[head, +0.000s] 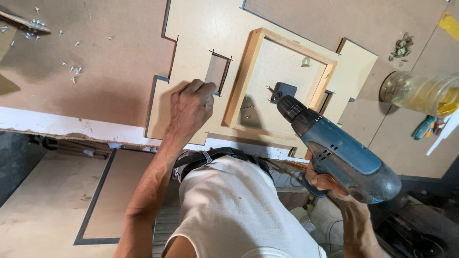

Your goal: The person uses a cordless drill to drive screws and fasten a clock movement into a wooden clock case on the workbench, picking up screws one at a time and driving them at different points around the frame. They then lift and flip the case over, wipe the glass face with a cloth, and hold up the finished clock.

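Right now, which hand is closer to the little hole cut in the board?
Left. The left hand rests on the pale board, fingers at the rectangular cutout's edge. The right hand is farther off, below the wooden frame, gripping the blue drill.

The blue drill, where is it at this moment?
In the head view, the blue drill is at lower right, held by the right hand, its tip inside the wooden frame.

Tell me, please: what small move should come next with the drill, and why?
Probably press the drill straight down and pull the trigger. Its tip sits at the dark bracket inside the wooden frame, the right hand grips the handle, and the left hand presses the board flat, so the work looks steadied.
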`<action>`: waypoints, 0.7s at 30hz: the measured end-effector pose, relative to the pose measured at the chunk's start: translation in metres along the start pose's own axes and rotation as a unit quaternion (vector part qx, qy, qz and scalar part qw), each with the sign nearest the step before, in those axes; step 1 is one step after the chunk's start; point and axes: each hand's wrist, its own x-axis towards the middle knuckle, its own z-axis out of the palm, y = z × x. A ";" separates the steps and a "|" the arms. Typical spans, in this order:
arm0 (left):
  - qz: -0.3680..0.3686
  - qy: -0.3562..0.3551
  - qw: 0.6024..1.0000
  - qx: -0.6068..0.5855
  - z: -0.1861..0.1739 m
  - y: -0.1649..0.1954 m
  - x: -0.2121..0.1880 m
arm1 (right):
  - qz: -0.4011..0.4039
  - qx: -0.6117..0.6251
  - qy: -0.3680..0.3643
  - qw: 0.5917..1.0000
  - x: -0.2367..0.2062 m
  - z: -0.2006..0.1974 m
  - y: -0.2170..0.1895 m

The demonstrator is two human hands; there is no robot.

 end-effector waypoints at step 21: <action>0.042 0.074 0.977 0.195 0.013 -0.050 -0.041 | -0.036 0.022 0.014 0.999 -0.004 -0.010 0.025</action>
